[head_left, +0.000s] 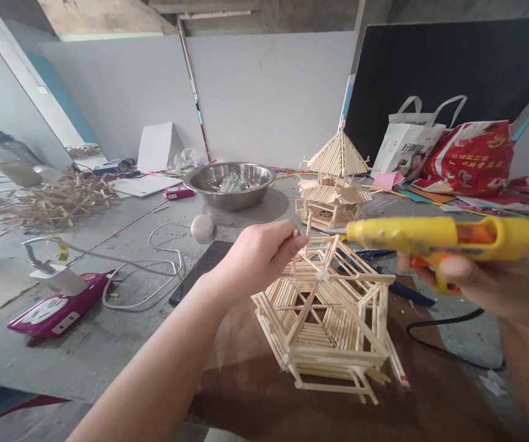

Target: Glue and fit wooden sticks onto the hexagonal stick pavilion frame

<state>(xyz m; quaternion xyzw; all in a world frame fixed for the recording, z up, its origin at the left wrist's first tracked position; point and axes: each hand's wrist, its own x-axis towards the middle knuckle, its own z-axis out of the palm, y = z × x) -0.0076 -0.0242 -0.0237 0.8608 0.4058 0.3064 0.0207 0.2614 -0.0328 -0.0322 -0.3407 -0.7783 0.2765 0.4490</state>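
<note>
Nearest my camera: two bare forearms, one per side, reaching in from the lower edge. Brown sheet, one, under the work. On it, between the grips and below them, one many-sided stick frame, slatted in rings round a central opening; its sticks overlap too much for me to count. Red mark, one, on a stick end at lower right.

Left grip: closed in a pinch on one short stick, over the frame's far left side. Right grip: wrapped round the handle of one yellow glue gun, nozzle pointing left, near one upright post of the frame; whether they touch, I cannot tell.

Behind the frame: one tower of sticks, two roofs, upright. To its right: bags, two, one white, one red, side by side; pink paper, one piece, before them.

Left side: purple power strips, two, one near, one by the bowl; white charger, one, plugged into the nearer; white cable, one; dark phone, one, partly behind the left wrist; steel bowl, one, holding clear crumpled plastic; stick heap, one, uncounted; jug, one.
</note>
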